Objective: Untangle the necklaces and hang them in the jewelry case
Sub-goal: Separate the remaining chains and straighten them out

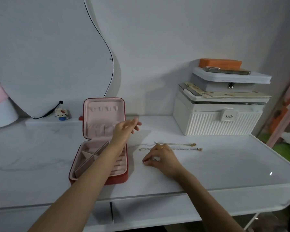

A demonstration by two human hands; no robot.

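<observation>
Left hand (124,129) open, fingers spread, raised beside the upright lid of the open jewelry case (99,143). Right hand (159,158) pinches a chain end on the bench (224,164); two necklaces (182,147) lie straight just behind it.

wall (157,39): plain white, far | mirror (49,56): curvy, far left | table (224,164): white, glossy | storage boxes (221,118): stacked far right | light: dim, even

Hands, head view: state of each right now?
Left hand: open, fingers spread, empty, raised in front of the open red jewelry case.
Right hand: fingers pinched on a small metal piece on the white table; which thin chain necklace cannot be told.
</observation>
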